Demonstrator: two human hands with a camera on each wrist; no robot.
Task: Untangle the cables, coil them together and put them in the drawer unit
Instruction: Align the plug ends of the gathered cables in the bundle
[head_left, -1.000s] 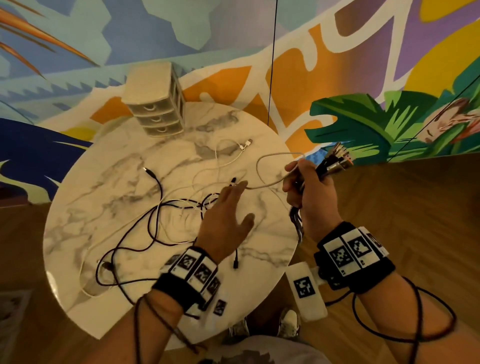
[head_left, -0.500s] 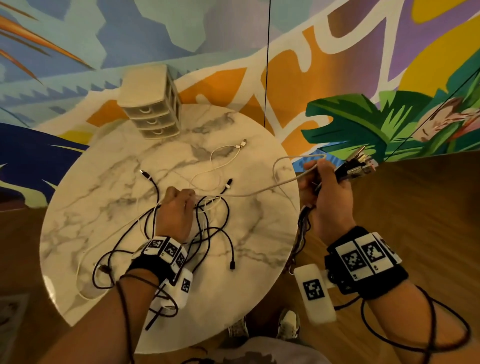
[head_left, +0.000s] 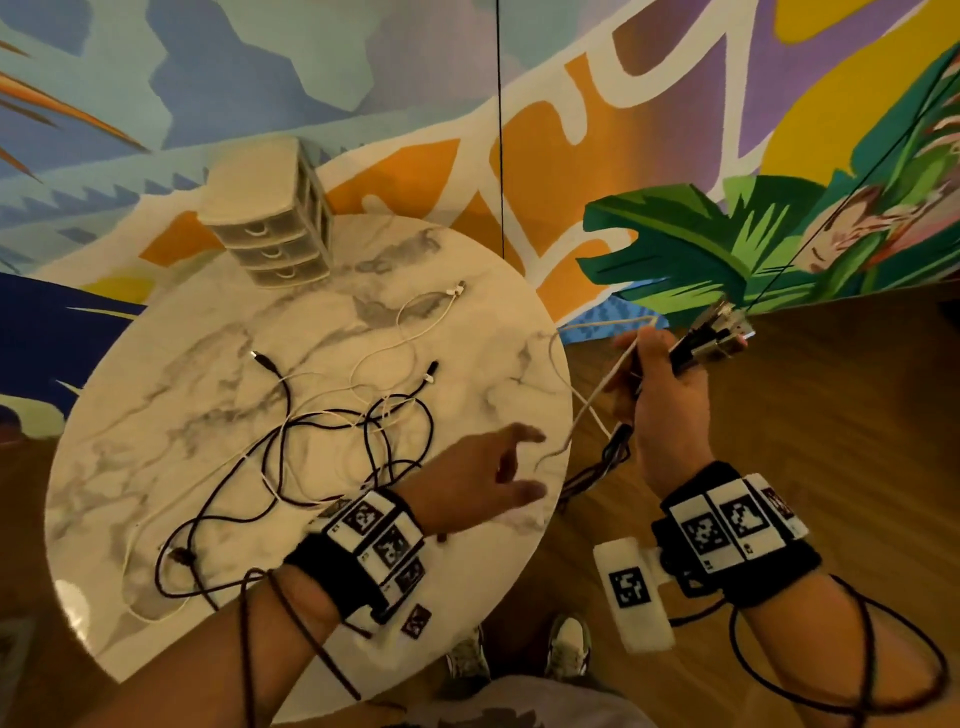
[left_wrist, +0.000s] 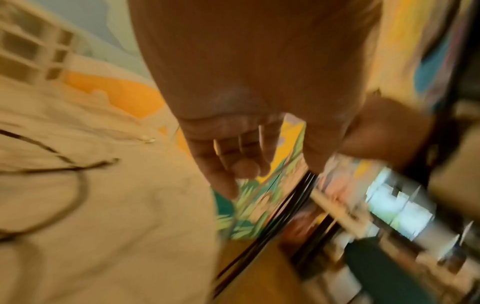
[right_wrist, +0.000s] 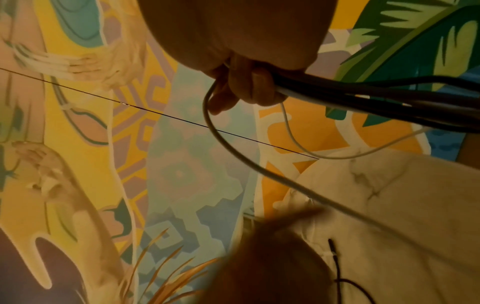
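Note:
Black and white cables (head_left: 332, 431) lie tangled across the round marble table (head_left: 171, 395). My right hand (head_left: 660, 384) is off the table's right edge and grips a bundle of cable ends (head_left: 714, 338), plugs sticking out past the fist; the right wrist view shows its curled fingers (right_wrist: 249, 88) round black and white leads. A white cable (head_left: 587, 410) runs from that fist down to the table edge. My left hand (head_left: 498, 467) hovers over the table's right side, fingers spread and empty, close to that white cable. The small beige drawer unit (head_left: 270, 223) stands at the table's far edge, drawers closed.
A painted mural wall (head_left: 675, 156) rises behind the table. Wooden floor (head_left: 831, 415) lies to the right and below. My shoes (head_left: 566, 644) show under the table's near edge. A thin black cord (head_left: 500, 130) hangs down the wall.
My left hand let go of the tangle in the middle of the table and swung right toward the white cable, fingers opening. My right hand drew its bundle further right.

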